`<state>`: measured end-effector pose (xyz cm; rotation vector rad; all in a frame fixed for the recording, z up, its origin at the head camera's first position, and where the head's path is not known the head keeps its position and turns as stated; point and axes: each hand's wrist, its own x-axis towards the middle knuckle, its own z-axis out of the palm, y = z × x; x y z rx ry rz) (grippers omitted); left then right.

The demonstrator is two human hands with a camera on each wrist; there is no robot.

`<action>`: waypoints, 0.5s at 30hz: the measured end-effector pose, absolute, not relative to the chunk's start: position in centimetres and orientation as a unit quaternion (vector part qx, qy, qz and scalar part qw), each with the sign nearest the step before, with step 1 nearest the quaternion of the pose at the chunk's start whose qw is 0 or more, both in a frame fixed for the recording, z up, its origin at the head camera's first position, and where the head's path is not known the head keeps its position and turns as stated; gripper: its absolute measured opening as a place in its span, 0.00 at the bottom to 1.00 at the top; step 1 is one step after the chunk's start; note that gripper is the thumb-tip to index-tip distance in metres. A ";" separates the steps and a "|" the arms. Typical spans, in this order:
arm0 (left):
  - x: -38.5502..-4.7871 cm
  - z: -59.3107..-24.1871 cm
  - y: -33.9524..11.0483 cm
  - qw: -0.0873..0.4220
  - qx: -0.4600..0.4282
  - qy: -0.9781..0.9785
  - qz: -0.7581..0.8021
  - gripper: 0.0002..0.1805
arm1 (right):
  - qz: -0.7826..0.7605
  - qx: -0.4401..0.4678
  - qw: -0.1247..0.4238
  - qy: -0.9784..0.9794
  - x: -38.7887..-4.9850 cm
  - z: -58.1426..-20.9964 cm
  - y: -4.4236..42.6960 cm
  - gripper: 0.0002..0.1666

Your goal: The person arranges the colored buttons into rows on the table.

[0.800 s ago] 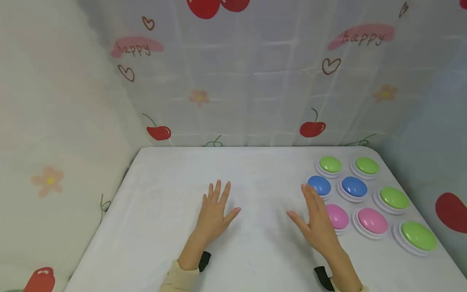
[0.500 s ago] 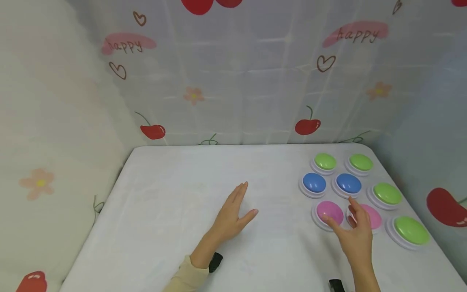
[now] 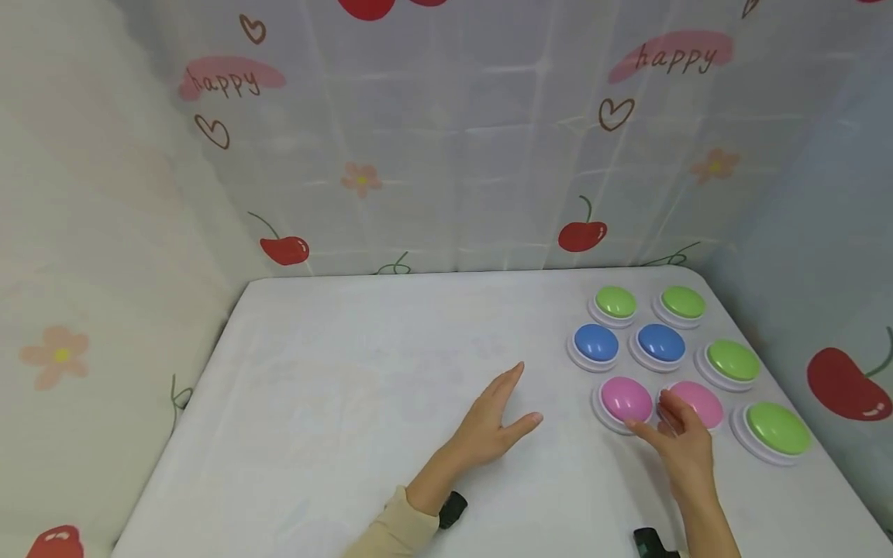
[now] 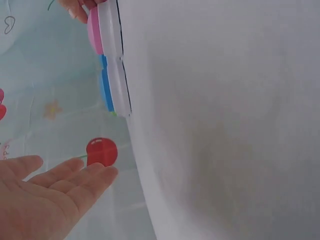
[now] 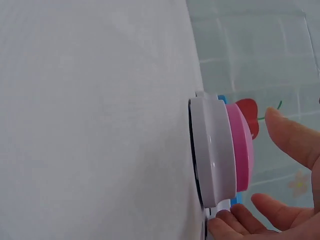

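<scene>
Two pink dome push buttons with round white bases sit side by side at the right of the table: a left one [image 3: 625, 398] and a right one [image 3: 701, 404]. My right hand [image 3: 689, 459] reaches over the left one's near right side, fingers bent into the gap between both. In the right wrist view, the thumb [image 5: 290, 135] stands off the pink dome [image 5: 243, 147], while the fingertips [image 5: 232, 220] lie near its white base; contact cannot be made out. My left hand [image 3: 483, 431] hovers over the white table, holding nothing, its fingers extended and thumb spread.
Behind the pink buttons stand two blue buttons, a left [image 3: 596, 342] and a right [image 3: 661, 342]. Several green buttons, one of them at the near right [image 3: 778, 428], line the back and right side. A printed curtain [image 3: 446, 155] encloses the white table [image 3: 349, 372].
My right hand has gone rightward to the pink buttons, and its fingers have bent down between them. My left hand has moved right across the table. The view has shifted slightly.
</scene>
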<state>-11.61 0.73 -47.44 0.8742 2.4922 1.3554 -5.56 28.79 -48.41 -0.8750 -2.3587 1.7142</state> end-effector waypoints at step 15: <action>-11.3 -47.7 1.2 0.097 0.289 0.835 0.458 0.40 | 0.519 -0.286 0.047 -0.804 -6.4 -50.0 28.4 0.50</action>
